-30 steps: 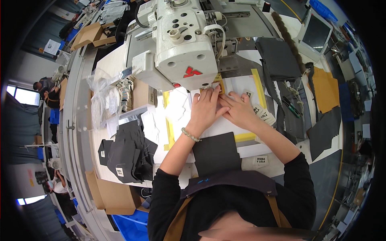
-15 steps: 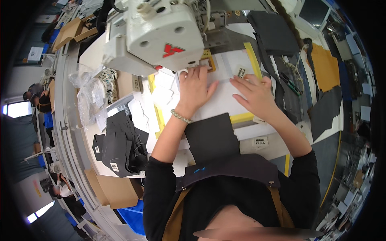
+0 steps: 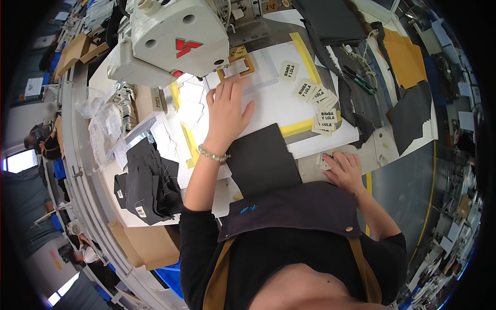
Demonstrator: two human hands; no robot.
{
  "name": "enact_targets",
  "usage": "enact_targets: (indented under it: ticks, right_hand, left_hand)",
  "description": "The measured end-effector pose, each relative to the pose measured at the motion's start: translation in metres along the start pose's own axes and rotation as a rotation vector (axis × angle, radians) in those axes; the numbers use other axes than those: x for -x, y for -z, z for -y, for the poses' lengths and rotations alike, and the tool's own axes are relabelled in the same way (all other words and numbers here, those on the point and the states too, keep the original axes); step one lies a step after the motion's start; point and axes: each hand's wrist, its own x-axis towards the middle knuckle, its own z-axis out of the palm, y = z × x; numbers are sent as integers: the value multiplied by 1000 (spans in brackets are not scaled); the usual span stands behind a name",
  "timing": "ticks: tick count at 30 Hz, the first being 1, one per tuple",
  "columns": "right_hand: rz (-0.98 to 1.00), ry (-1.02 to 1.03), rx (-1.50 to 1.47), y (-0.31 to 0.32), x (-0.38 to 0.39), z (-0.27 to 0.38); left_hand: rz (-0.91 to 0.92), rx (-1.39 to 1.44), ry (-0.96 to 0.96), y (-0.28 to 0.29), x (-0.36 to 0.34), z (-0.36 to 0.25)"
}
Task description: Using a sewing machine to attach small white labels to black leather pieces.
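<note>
My left hand [image 3: 227, 113] lies with fingers spread on the white, yellow-taped template [image 3: 263, 103], its fingertips at a small brown frame [image 3: 249, 64] just below the white sewing machine head [image 3: 175, 41]. Several cream printed labels [image 3: 326, 116] lie along the template's right side. Lower right, my right hand [image 3: 344, 170] is at the table's front edge, fingers apart, touching a small cream label [image 3: 325, 163] that they partly cover. A dark grey fabric panel [image 3: 258, 160] lies between my forearms, over the front of the template.
Dark cut pieces [image 3: 150, 181] and a clear bag [image 3: 101, 126] are at left, above an open cardboard box [image 3: 144, 243]. Pens [image 3: 361, 80], dark fabric [image 3: 336, 23] and yellow sheets [image 3: 405, 57] lie at right. Co-workers [image 3: 44, 144] are at the far left.
My right hand has moved from beside my left hand down and rightward to the front edge, uncovering labels. My left hand stays by the brown frame. The whole view has shifted.
</note>
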Motion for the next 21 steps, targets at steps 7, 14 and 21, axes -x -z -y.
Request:
enact_targets:
  ticks: [7, 14, 21]
  right_hand:
    - [12, 311, -145, 18, -25, -20]
    - [-328, 167, -82, 22, -110, -31]
    - [-195, 59, -35, -6, -134, -36]
  left_hand:
    - [274, 352, 173, 32, 43, -32]
    - [329, 477, 316, 23, 57, -37]
    - [241, 458, 313, 22, 60, -44]
